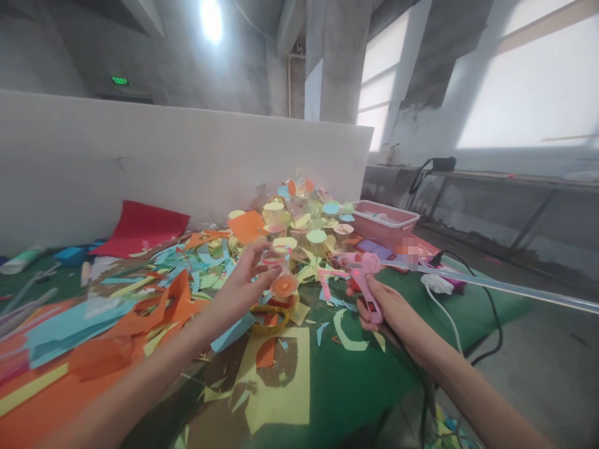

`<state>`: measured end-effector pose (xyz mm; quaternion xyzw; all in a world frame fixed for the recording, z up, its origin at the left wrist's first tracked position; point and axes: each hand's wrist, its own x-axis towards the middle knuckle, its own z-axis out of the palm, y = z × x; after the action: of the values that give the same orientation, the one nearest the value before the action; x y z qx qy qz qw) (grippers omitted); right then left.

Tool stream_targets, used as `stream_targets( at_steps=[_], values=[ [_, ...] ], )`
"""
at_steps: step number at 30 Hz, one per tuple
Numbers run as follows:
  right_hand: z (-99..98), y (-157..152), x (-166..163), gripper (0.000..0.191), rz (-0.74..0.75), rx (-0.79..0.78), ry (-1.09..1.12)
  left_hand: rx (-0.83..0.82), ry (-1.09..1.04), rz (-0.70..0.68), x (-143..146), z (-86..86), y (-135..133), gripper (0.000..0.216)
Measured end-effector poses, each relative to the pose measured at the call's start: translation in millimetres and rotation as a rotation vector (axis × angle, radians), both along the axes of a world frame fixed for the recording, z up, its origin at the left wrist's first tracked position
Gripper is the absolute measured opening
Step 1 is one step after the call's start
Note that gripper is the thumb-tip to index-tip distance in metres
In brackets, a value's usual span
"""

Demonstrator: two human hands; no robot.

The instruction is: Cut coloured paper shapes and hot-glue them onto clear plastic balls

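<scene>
My left hand (250,277) is closed around a small clear plastic cup-like piece (276,257), which has an orange round end (283,285) facing me. In my right hand (381,305) is a pink hot glue gun (367,265), its nozzle pointing left toward the plastic piece. A long clear glue stick (491,285) sticks out from the back of the gun to the right. Below my left hand lie yellow-handled scissors (276,319), partly covered by paper. A yellow paper sheet (299,374) with a cut-out hole lies in front.
Colored paper scraps (159,305) cover the green table (374,380). Several clear pieces with paper discs (316,236) are heaped at the back, beside a pink basket (386,218). A red sheet (145,227) leans against the white board (187,156). Cables (496,318) hang off the right side.
</scene>
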<state>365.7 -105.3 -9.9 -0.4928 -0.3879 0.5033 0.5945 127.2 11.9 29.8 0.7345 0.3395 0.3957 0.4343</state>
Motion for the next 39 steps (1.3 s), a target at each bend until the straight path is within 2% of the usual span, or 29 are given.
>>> stream_targets(
  at_steps=[4,8,15,28,31,34,39],
  values=[
    [1.4,4,-4,0.061,0.044,0.028,0.103,-0.039,0.044,-0.005,4,-6.5,-7,0.054],
    [3.7,4,-6,0.055,0.015,0.039,0.104,0.001,0.078,-0.067,12,-14.3,-19,0.048],
    [9.2,-4,-10,0.041,-0.046,0.035,0.023,0.08,0.139,-0.096,21,-23.8,-33,0.051],
    [14.3,-5,-26,0.044,-0.152,-0.039,-0.082,0.271,0.325,-0.208,23,-37.0,-44,0.047],
    [15.8,-5,-24,0.042,-0.201,-0.036,-0.105,0.285,0.357,-0.191,23,-34.6,-41,0.047],
    [13.7,-2,-16,0.039,-0.235,-0.034,-0.131,0.346,0.428,-0.183,18,-24.0,-34,0.046],
    [4.1,4,-3,0.039,-0.246,-0.021,-0.157,0.518,0.695,-0.186,2,-5.8,-19,0.02]
  ],
)
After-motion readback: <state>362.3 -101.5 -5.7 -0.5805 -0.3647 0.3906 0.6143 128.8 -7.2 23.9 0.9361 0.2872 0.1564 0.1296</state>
